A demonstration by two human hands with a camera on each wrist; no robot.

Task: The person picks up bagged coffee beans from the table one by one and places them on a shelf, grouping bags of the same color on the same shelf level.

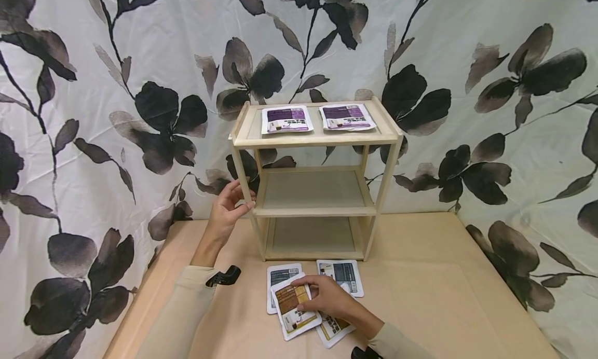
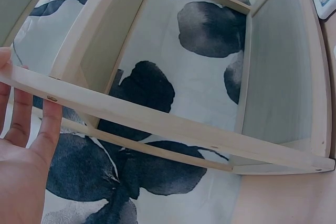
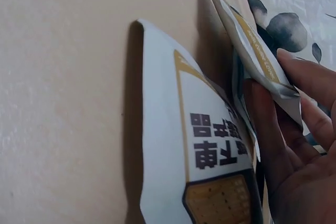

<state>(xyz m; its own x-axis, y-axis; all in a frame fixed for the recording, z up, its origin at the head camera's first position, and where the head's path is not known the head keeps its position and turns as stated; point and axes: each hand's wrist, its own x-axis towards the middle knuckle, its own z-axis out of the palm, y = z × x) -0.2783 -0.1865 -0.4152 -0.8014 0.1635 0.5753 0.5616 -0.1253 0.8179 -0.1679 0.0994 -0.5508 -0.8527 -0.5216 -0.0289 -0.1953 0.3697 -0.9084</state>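
A small three-tier wooden shelf stands at the back of the table. My left hand holds its left front post, and in the left wrist view the fingers reach behind that wooden bar. Between thumb and fingers my right hand pinches a brown-and-white sachet, tilted up off the pile. Another brown-and-white sachet lies partly beneath it. Two blue-grey sachets lie behind: one at the left, partly covered, and one at the right.
Two purple-and-white sachets, a left one and a right one, lie side by side on the shelf's top tier. A peach cloth covers the table. Behind hangs a white floral curtain.
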